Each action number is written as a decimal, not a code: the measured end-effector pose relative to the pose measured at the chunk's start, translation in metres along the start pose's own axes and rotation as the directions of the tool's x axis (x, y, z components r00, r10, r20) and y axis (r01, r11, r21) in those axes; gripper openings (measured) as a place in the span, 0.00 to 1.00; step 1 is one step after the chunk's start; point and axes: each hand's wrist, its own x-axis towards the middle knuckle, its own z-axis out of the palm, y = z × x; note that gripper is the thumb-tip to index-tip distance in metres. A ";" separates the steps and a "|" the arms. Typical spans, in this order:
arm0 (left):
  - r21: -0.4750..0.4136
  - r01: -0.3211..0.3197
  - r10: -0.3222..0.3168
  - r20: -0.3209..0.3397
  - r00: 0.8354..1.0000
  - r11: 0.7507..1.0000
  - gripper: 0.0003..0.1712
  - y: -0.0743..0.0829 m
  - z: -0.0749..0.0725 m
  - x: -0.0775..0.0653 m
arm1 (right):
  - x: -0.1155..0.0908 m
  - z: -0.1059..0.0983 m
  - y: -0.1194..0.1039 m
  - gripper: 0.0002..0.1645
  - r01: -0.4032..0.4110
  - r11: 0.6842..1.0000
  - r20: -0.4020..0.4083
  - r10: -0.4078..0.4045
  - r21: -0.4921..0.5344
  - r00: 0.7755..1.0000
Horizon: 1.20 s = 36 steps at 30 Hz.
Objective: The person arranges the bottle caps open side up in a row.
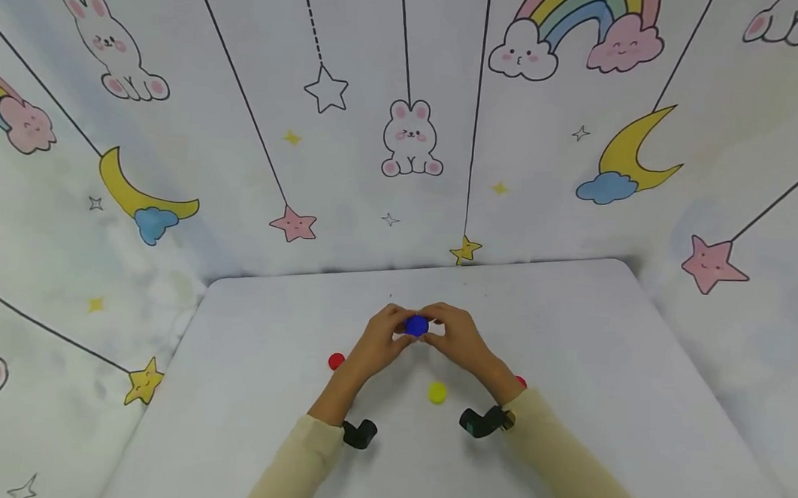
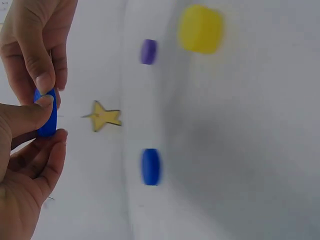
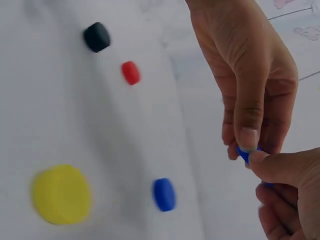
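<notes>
A small blue round disc (image 1: pixel 417 326) is pinched between the fingertips of my left hand (image 1: pixel 382 338) and my right hand (image 1: pixel 457 335), raised over the white table. In the left wrist view the disc (image 2: pixel 47 120) stands edge-on, my left hand (image 2: pixel 30 175) below and my right hand (image 2: pixel 37 45) above. In the right wrist view fingers cover most of the disc (image 3: pixel 243 155). Under the hands a second blue disc (image 3: pixel 164 194) rests on the table, and a thicker yellow round piece (image 1: pixel 437 392) sits nearer to me.
A red disc (image 1: pixel 336 361) lies beside my left forearm, another red piece (image 1: pixel 521 382) partly behind my right wrist. The wrist views add a purple piece (image 2: pixel 149 52) and a dark round piece (image 3: pixel 97 37). Printed wall cloth (image 1: pixel 241 158) borders the table (image 1: pixel 266 332).
</notes>
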 end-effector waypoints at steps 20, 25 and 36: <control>-0.235 -0.167 0.112 -0.232 0.966 0.958 0.25 0.055 -0.059 0.046 | 0.033 -0.078 -0.049 0.25 0.062 0.993 -0.242 -0.034 0.105 0.970; -0.399 -0.154 0.047 -0.264 0.963 0.904 0.23 0.065 -0.063 0.044 | 0.036 -0.085 -0.058 0.24 0.050 0.988 -0.233 -0.015 0.147 0.972; -0.372 -0.044 -0.103 -0.368 0.924 0.927 0.17 0.088 -0.066 0.048 | 0.032 -0.084 -0.077 0.28 0.139 0.989 -0.300 -0.117 0.054 0.947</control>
